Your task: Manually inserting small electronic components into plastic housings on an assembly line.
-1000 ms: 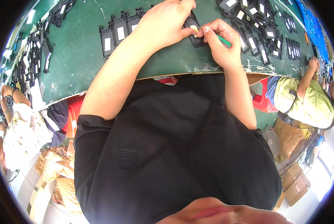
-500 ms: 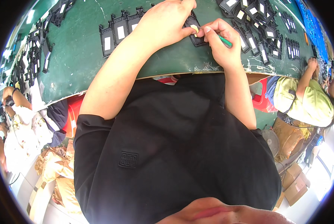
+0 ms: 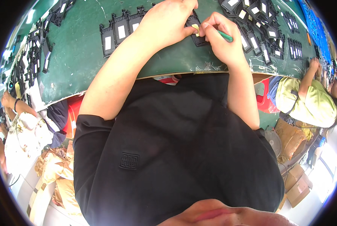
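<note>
My left hand [image 3: 167, 22] reaches over the table and grips a flat black plastic part [image 3: 201, 40], thumb at its edge and the other fingers at its far end. A small pale yellow piece [image 3: 197, 33] lies on that part beside the thumb. My right hand [image 3: 227, 45] is closed round a slim green-handled tool [image 3: 225, 36]; its fingertips meet at the yellow piece, and the tool's tip is hidden. Left of my left forearm, a row of similar black parts [image 3: 116, 37], each with a white rectangle, lies partly covered by my arm.
A heap of black parts [image 3: 257, 24] sits right of my right hand on the green table [image 3: 74, 56], with more parts [image 3: 292, 49] further right. Other parts [image 3: 46, 49] are stacked at far left. People sit on both sides; one wears a yellow-green shirt [image 3: 308, 100].
My right hand has shifted slightly up and its wrist has turned, so the green tool sits a little higher. The left hand stays in place. At far left, a co-worker's hand has moved.
</note>
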Tool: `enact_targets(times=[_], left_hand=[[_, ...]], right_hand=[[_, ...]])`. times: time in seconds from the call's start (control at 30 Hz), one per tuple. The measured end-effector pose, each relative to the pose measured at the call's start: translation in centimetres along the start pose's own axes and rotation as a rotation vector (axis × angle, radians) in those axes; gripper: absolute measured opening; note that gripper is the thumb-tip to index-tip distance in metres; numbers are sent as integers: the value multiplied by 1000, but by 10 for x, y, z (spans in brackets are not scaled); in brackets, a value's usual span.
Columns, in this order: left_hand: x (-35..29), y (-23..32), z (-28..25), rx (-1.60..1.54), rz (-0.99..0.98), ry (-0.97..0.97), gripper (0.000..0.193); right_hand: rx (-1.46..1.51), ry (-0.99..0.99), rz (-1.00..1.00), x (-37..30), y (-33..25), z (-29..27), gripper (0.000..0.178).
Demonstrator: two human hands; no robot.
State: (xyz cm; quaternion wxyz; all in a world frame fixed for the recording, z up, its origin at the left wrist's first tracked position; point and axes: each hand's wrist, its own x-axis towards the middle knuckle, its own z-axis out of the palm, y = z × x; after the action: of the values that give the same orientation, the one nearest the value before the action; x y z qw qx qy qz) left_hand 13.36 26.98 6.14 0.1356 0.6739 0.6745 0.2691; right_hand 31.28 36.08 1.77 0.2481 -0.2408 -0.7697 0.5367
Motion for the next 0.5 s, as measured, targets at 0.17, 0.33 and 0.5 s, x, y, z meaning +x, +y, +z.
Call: enact_targets(times=[0.17, 0.33, 0.5], left_hand=[[-1, 1, -2, 12, -9, -13, 46], [-1, 2, -8, -30, 12, -36, 36], [-5, -26, 15, -17, 121, 70, 37]], right_hand=[[27, -50, 96, 10, -4, -3, 14], [-57, -23, 72, 8, -5, 0, 13], [-204, 92, -130, -21, -17, 12, 10]])
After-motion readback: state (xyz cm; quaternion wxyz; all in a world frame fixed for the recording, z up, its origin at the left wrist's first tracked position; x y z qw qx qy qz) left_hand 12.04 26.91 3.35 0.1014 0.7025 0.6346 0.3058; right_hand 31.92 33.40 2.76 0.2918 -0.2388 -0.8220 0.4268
